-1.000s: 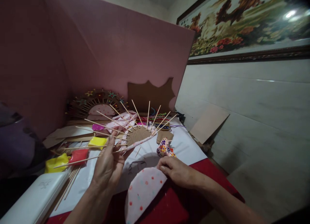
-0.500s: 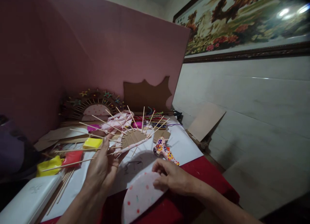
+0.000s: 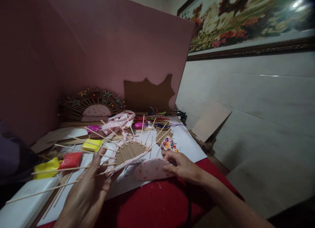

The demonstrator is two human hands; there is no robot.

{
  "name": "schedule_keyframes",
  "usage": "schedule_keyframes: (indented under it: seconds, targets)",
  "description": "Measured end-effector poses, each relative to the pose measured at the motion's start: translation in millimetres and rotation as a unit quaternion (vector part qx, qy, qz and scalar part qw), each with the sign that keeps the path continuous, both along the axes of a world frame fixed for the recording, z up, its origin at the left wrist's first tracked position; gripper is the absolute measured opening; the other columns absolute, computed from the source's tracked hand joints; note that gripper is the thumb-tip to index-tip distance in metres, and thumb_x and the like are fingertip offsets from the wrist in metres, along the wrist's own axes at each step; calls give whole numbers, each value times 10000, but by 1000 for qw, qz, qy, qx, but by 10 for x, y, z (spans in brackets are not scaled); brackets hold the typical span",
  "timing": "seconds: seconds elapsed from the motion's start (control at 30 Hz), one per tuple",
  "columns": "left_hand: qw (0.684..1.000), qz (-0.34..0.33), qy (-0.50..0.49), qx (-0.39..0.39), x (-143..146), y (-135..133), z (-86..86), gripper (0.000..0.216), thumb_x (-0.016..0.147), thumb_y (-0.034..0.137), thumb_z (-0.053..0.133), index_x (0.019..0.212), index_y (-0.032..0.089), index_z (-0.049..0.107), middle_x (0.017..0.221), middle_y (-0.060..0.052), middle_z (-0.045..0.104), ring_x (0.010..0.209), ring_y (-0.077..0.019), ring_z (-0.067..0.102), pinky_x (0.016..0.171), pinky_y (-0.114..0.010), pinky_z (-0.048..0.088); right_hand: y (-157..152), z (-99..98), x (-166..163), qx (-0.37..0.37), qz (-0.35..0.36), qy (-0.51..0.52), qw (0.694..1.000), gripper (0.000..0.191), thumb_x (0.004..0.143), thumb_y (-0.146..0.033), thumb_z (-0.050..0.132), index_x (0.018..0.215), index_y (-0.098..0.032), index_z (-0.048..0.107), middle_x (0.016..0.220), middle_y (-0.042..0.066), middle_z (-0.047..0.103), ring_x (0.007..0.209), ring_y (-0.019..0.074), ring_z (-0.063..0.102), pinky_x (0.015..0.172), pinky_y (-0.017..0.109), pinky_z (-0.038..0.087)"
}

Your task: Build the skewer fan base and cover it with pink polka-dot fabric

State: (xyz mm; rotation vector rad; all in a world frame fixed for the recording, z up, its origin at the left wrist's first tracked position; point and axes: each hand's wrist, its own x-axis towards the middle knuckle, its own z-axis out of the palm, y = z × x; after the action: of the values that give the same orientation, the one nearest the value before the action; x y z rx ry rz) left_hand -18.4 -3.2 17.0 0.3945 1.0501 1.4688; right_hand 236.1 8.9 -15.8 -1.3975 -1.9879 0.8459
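My left hand (image 3: 94, 178) is closed on the left side of a half-round cardboard piece (image 3: 129, 154). Its edge is wrapped in pink dotted cloth, and several thin wooden sticks fan out from its curve. In my right hand (image 3: 183, 167), fingers and thumb pinch the right end of a second half-round piece (image 3: 152, 170), covered in pale cloth with red dots. This covered piece is close beside the straight edge of the cardboard one. Just beyond my right fingers lies a glue gun (image 3: 168, 143) with a flowered pattern.
Yellow (image 3: 92, 145) and red clay packets (image 3: 71, 160) lie at left, near a white box (image 3: 28, 200). Behind are crumpled pink cloth (image 3: 119, 121) and scissors (image 3: 162, 125). A finished-looking stick fan (image 3: 95, 111) leans at the back beside a cut brown board (image 3: 149, 95).
My right hand has raised the dotted half-round piece and tilted it toward the cardboard. My left hand has come lower and left with the stick-fringed piece.
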Motion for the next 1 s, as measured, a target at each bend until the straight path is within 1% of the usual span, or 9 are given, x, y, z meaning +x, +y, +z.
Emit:
schedule_keyframes:
  seconds: [0.07,0.2,0.27,0.4,0.53,0.7,0.8,0.87,1.0]
  targets:
    - [1000,8,29,4,-37,-52,-73,327,822,209,476,1135,179,565,786,-101,649,628,-187,644,532,-320,559,37,-1,59,3,2,1,1000,121,723,-213,601,676,-187,493,951,64,610,1034,251,516,851,354,378]
    - [998,34,40,-27,-66,-141,-187,294,796,174,518,1074,198,612,739,-48,629,485,-96,580,419,-184,496,37,47,134,-25,14,39,999,149,722,-224,619,676,-182,483,1133,105,563,1123,257,471,910,381,354]
    - [998,31,37,-40,-80,-167,-242,321,801,189,512,1112,197,588,732,-56,627,490,-113,591,439,-220,515,-10,68,149,-40,22,71,996,167,726,-237,624,676,-181,474,1146,106,562,1088,250,496,894,373,372]
    - [998,17,37,-52,-125,-204,-360,381,815,240,492,1193,201,518,790,-105,648,645,-199,656,592,-372,561,-164,64,152,-53,32,121,991,139,755,-261,600,718,-176,496,980,72,611,891,209,562,752,309,437]
    - [1000,11,22,-18,-160,-231,-433,409,804,272,512,1212,238,503,898,-99,653,754,-216,659,679,-407,553,-314,30,156,-70,22,134,988,115,775,-272,579,764,-177,516,932,57,614,840,199,561,687,278,438]
    - [999,30,35,-28,-156,-226,-398,405,816,240,492,1221,234,496,895,-108,657,746,-212,661,698,-427,547,-353,44,180,-93,-17,129,987,172,757,-301,599,709,-190,477,1041,75,596,968,234,543,753,296,430]
    - [998,23,55,-34,-128,-245,-339,389,817,248,490,1205,225,513,901,-112,657,744,-217,662,709,-443,543,-300,48,199,-75,-49,122,988,222,750,-374,592,697,-189,480,857,52,599,800,202,557,656,278,427]
    - [997,9,62,-39,-110,-271,-301,387,816,255,493,1202,228,515,905,-110,657,746,-218,663,712,-447,542,-261,34,215,-59,-68,114,989,259,748,-418,582,688,-187,482,708,14,545,661,165,514,578,260,401]
    - [997,-3,59,-39,-119,-298,-249,397,802,239,516,1199,227,520,919,-120,655,757,-228,663,696,-430,548,-222,-2,262,-64,-71,123,988,313,729,-479,581,684,-188,475,658,-8,488,600,141,457,529,245,371]
